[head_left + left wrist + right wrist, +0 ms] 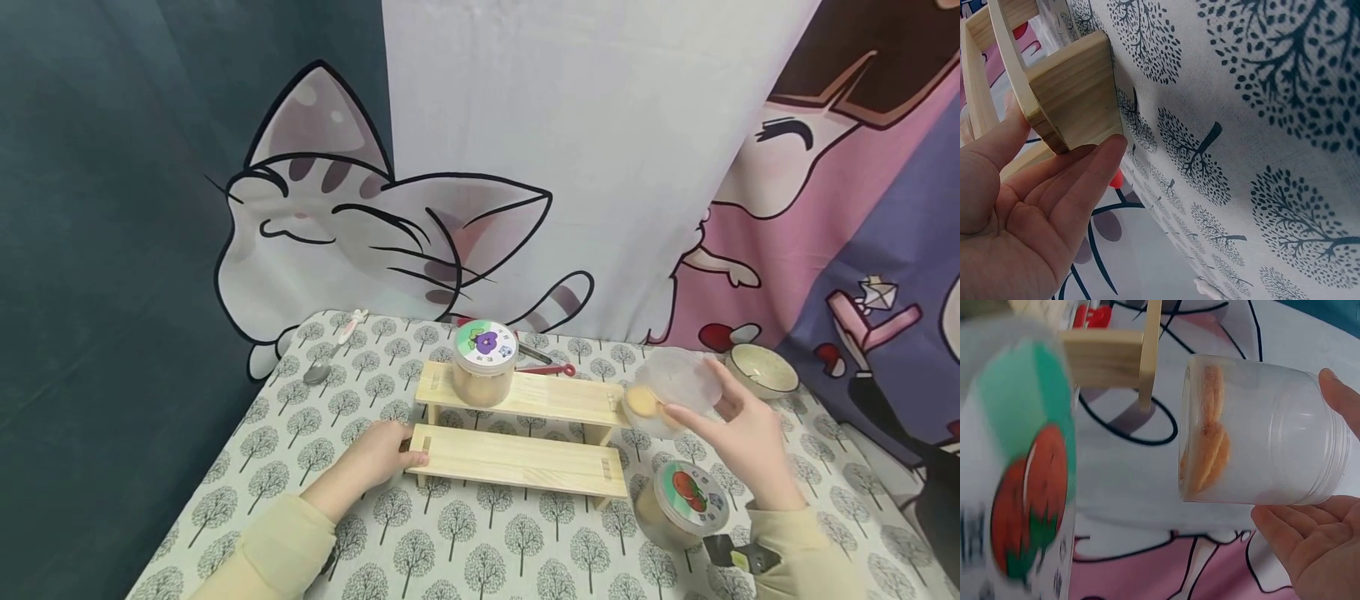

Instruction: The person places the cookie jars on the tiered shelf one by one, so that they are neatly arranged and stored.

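Note:
My left hand (377, 454) holds the left end of the lower step of a two-tier wooden rack (517, 458). In the left wrist view its thumb lies by the board's edge and the fingers reach the end leg (1082, 87). My right hand (753, 437) grips a clear plastic jar (1260, 425) beside the rack's right end. A few round orange-yellow biscuits (1210, 447) lie at the jar's bottom. Whether a lid covers its mouth, I cannot tell. On the upper step stands a jar with a purple-flower lid (486, 343).
A tomato-lidded jar (681, 504) stands right of the rack, below my right hand. A cream bowl (763, 372) sits at the back right. Behind the rack lie a red-handled utensil (551, 369) and a dark one (536, 354). A spoon (318, 373) lies at the back left.

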`<state>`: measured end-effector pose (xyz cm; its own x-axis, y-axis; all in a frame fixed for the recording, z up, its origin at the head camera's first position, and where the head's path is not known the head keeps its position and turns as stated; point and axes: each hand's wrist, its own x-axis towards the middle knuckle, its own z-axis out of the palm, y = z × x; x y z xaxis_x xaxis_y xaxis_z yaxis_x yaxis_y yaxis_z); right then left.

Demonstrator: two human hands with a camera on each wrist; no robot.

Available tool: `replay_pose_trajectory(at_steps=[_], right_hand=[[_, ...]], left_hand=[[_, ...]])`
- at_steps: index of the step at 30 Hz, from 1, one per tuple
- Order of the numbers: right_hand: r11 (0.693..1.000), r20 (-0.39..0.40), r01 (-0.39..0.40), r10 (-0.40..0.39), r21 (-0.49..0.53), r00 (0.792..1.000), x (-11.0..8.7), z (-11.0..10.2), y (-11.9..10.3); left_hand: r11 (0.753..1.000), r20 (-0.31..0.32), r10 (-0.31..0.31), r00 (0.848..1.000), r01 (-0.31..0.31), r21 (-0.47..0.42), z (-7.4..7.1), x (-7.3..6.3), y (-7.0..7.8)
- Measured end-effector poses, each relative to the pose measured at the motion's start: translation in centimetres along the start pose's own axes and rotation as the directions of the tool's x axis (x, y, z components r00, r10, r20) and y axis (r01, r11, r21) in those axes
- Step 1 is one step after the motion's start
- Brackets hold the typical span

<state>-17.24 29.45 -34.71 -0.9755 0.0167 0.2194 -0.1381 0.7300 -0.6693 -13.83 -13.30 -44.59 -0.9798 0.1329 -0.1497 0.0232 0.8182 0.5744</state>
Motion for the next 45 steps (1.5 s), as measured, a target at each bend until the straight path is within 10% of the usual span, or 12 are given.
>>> replay_pose_trajectory(at_steps=[45], right_hand=[[0.984, 0.166, 0.097, -0.121, 0.147, 0.979, 2.8, 8.0, -4.7]], left_hand=[[1.000, -0.001, -0.004, 1.000, 0.004, 0.010, 0.0, -0.1, 0.1]])
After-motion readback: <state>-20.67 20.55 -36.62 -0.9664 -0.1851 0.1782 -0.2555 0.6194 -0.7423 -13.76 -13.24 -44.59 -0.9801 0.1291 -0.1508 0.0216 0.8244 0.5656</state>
